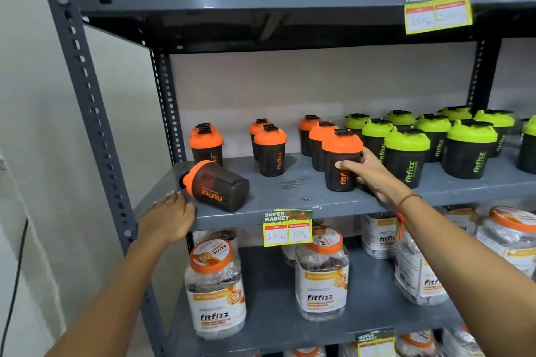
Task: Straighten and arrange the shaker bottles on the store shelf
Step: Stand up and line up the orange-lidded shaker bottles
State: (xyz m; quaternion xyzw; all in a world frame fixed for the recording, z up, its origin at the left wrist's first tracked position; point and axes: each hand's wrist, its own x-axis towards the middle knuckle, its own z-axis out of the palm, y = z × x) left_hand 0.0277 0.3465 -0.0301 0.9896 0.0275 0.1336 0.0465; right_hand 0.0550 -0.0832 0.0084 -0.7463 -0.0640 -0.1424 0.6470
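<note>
Black shaker bottles stand on the grey middle shelf. Orange-lidded ones fill the left and centre, green-lidded ones the right. My right hand grips the front upright orange-lidded shaker around its body. One orange-lidded shaker lies on its side near the shelf's front left, lid pointing left. My left hand rests flat on the shelf's front left edge, fingers just beside that fallen shaker's lid, holding nothing. Another upright orange-lidded shaker stands behind the fallen one.
A yellow price tag hangs on the shelf's front edge. Clear fitfizz jars with orange lids fill the shelf below. More jars sit on the shelf above. A perforated grey upright frames the left side.
</note>
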